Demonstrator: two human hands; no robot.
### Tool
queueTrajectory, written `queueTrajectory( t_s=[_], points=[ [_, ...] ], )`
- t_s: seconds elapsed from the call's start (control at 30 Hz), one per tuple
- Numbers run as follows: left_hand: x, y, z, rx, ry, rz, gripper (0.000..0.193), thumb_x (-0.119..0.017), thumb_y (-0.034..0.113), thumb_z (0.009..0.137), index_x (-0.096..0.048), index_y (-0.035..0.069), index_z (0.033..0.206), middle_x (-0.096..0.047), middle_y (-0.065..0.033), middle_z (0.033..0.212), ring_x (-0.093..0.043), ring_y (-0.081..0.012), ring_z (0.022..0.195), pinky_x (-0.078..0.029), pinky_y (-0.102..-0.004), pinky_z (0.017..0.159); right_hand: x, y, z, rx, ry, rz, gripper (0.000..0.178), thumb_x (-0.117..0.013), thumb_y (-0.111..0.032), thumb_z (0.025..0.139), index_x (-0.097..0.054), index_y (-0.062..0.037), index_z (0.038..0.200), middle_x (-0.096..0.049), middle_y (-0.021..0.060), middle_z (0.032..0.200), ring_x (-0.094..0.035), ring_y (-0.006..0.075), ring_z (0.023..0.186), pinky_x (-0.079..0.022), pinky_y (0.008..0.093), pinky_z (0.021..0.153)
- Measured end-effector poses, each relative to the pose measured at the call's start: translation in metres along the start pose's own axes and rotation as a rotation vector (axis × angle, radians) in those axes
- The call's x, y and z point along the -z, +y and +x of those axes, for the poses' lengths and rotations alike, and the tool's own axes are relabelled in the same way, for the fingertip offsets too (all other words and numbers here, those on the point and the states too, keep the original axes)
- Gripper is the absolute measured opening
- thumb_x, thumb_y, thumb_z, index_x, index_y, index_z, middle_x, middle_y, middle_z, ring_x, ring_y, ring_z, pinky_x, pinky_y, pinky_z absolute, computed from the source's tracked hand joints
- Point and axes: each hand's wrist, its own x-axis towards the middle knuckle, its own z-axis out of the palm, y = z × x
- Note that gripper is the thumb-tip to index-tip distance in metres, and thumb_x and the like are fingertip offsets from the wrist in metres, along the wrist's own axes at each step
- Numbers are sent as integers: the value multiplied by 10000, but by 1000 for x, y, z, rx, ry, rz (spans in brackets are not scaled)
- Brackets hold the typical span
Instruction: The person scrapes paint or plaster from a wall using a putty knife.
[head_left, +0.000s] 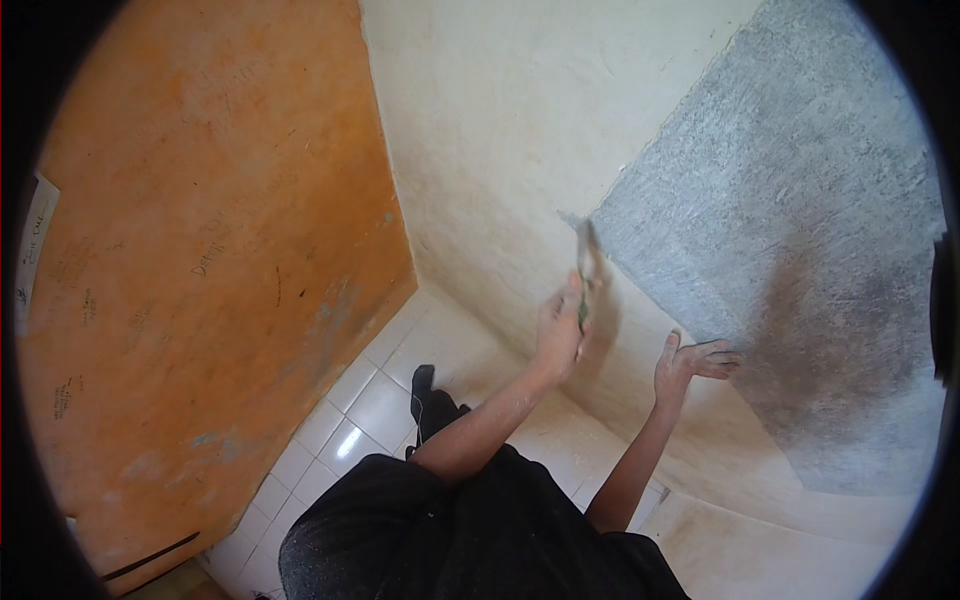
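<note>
My left hand [560,330] is closed round the green handle of a scraper [586,245]. Its metal blade points up at the cream wall [480,150], by the left corner of a rough grey patch [690,200] where the cream coat is off. A small grey mark lies on the cream just left of the blade tip. Whether the blade touches the wall I cannot tell. Lower and to the right, my right hand [692,362] rests with fingers spread at the lower edge of the grey patch, holding nothing. Pale dust coats its fingers.
An orange wall [230,200] with scribbles and scuffs meets the cream wall in a corner at left. White floor tiles [375,410] run below, near my dark-clad foot [424,385]. A paper strip [38,250] hangs at the far left. A dark object [942,310] edges in at right.
</note>
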Motion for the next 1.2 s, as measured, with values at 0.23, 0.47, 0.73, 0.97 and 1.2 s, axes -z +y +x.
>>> queueTrajectory(
  t_s=[0.23, 0.47, 0.73, 0.97, 1.2],
  points=[
    [2, -2, 14, -13, 79, -72, 526, -423, 555, 989, -576, 56, 1052, -401, 41, 559, -300, -50, 358, -239, -213, 320, 2, -9, -1, -15, -23, 13, 1016, -441, -541, 966, 259, 21, 1442, 350, 406, 1411, 348, 582, 1293, 193, 712, 992],
    [7, 0, 22, -61, 42, -87, 516, -418, 546, 995, -569, 62, 1095, -417, 34, 553, -310, -51, 350, -230, -217, 319, 1, -7, -2, 4, -3, 1, 1018, -433, -561, 961, 254, 9, 1450, 350, 397, 1417, 322, 600, 1297, 177, 714, 999],
    [8, 2, 22, -125, 63, -40, 566, -417, 545, 996, -572, 11, 1098, -402, 34, 536, -310, -54, 351, -228, -222, 321, 1, -2, 2, -2, 35, -12, 1043, -443, -603, 934, 261, -45, 1463, 338, 390, 1431, 298, 616, 1301, 145, 736, 998],
    [6, -4, 11, -138, 51, 109, 519, -433, 573, 978, -593, 79, 1005, -428, 37, 528, -328, -54, 344, -226, -226, 314, 0, -3, 1, -30, 19, 11, 1034, -448, -593, 938, 229, -22, 1472, 338, 397, 1425, 299, 619, 1299, 137, 737, 1000],
    [4, -1, 24, -34, 118, -7, 525, -421, 563, 987, -589, 80, 1105, -410, 49, 526, -330, -49, 360, -218, -222, 324, 0, -6, -3, 17, 47, -36, 1028, -435, -593, 942, 220, -2, 1470, 329, 398, 1430, 295, 618, 1301, 146, 732, 1001]
  ],
)
